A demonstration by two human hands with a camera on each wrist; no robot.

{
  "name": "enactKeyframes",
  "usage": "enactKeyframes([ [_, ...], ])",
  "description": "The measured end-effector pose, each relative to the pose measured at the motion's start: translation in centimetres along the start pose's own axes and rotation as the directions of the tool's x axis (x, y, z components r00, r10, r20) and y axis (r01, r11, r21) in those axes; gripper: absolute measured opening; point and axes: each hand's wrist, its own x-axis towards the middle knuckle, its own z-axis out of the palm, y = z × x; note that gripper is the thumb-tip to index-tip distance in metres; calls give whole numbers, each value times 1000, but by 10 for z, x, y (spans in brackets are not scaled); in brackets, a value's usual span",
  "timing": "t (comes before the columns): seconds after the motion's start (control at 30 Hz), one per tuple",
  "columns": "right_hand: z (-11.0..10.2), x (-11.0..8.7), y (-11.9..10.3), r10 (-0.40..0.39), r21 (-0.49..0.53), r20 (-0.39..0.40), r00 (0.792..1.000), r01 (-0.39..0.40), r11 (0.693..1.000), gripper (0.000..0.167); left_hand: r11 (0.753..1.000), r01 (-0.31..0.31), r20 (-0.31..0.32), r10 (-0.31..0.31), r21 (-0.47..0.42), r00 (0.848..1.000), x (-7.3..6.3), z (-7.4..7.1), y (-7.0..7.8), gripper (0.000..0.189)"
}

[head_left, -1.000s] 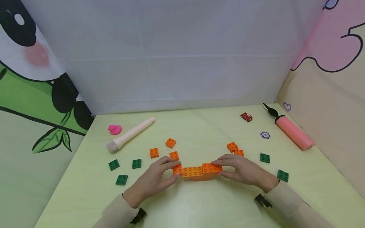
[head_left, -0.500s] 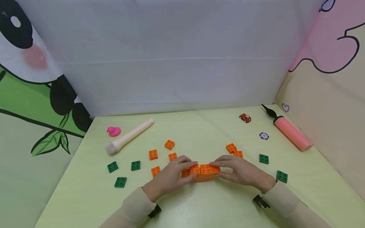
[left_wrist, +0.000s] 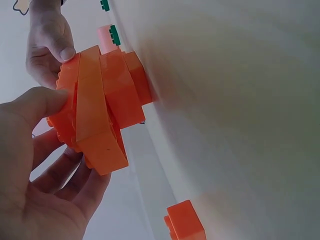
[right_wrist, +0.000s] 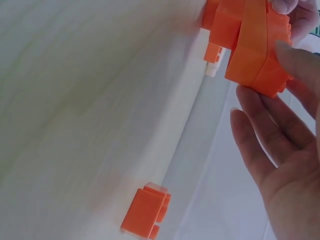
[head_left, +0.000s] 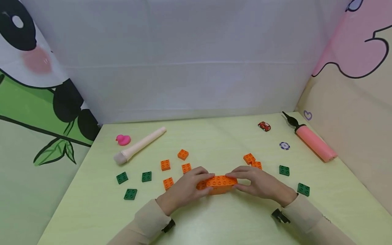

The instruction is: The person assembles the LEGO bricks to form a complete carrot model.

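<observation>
We see the left hand (head_left: 189, 188) pinch an orange stack (head_left: 219, 188) (several layers thick). The right hand (head_left: 259, 183) pinches its other end

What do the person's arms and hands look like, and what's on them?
The left sleeve and right sleeve are long, beige cloth. A small black gadget shows beside each cuff. The left hand and right hand wear no gloves, and I see no rings.

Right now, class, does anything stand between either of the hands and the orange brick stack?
Nothing visible does: the left hand and the right hand both touch the orange brick stack, gripping it at opposite ends. Loose orange bricks lie outside both grips.
</observation>
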Motion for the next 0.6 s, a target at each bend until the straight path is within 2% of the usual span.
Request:
enactKeyframes([
  [0.33,0,3,0,-2,7,10,1000,2,1000,43,998,63,44,-64,12,997,-1,-4,3,43],
  [0.47,1,2,0,-7,6,-2,1000,7,1000,42,998,62,56,-64,27,996,0,-6,4,44],
  [0.6,1,-2,0,22,-1,-8,1000,-22,1000,42,999,44,65,-46,32,997,3,-6,5,43],
])
